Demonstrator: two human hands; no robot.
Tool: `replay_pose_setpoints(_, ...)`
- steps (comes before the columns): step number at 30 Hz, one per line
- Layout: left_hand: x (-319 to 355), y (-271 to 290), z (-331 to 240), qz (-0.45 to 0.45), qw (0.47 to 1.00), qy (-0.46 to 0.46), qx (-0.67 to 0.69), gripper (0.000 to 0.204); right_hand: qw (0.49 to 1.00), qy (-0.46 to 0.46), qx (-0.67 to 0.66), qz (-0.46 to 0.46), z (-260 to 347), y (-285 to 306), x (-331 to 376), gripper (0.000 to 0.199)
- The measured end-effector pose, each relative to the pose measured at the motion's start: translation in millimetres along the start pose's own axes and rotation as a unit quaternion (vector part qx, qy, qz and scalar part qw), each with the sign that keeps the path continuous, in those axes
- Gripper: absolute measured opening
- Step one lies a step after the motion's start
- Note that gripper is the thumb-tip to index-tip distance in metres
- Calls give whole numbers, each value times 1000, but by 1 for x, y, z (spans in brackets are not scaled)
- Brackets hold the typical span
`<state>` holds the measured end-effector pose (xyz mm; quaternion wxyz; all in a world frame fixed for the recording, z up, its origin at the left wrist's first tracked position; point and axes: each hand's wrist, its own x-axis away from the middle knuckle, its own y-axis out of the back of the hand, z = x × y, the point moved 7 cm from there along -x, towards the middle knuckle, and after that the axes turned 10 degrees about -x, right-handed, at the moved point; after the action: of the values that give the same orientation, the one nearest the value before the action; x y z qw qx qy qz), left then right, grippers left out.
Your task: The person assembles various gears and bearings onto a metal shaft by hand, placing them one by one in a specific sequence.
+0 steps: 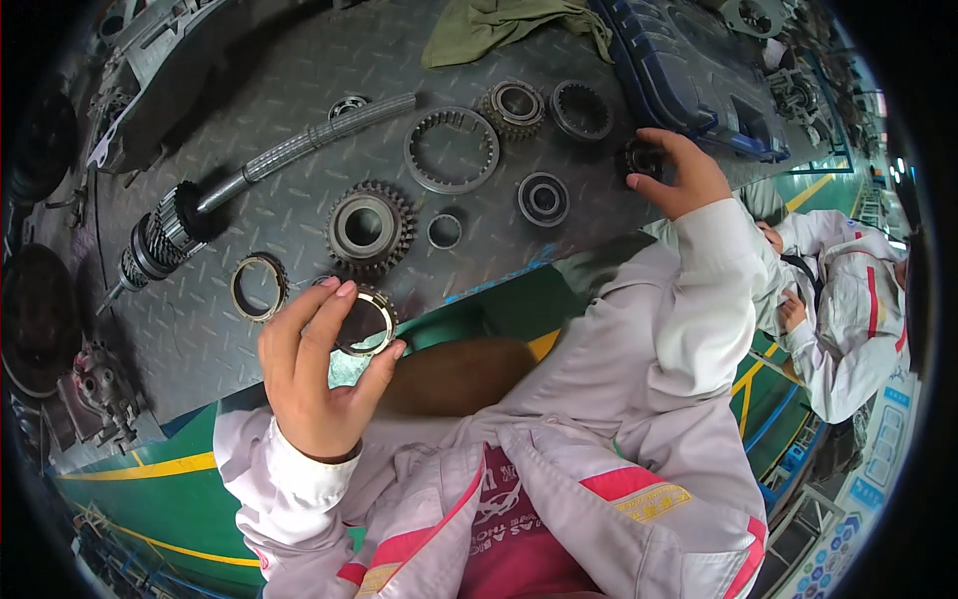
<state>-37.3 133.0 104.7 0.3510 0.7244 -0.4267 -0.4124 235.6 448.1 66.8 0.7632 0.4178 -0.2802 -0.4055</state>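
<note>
My left hand (317, 374) pinches a brass-coloured synchronizer ring (389, 317) with a toothed rim, held up at the table's near edge. A similar ring (236, 290) lies flat just beyond it, to the left. At the right, my right hand (689, 178) has thumb and fingers around a small dark toothed part (645, 157) on the table; its exact kind is partly hidden. Between the hands lie a large gear (341, 232), a small plain ring (431, 233), a ball bearing (543, 200) and a wide ring with inner teeth (411, 160).
The steel table (289, 110) has a raised tread pattern. A long gear shaft (269, 165) lies across its left part. Farther back are a gear (495, 120), a dark toothed ring (559, 110), a green cloth (469, 30) and a blue case (659, 80). Another person (838, 290) sits at the right.
</note>
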Motion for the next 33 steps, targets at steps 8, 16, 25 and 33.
replay_pose_setpoints(8,1,-5,1,9,1000,5,0,64,999,41,4,-36,-1,-3,1,63)
replay_pose_setpoints(16,-12,-1,-8,-9,999,-33,29,63,908,23,-418,-28,35,1,12,68)
replay_pose_setpoints(25,-11,-7,6,13,962,46,268,79,714,61,-638,282,179,-83,76,86)
replay_pose_setpoints(33,-12,7,5,-22,968,1,250,83,676,-6,-662,323,195,-101,88,81)
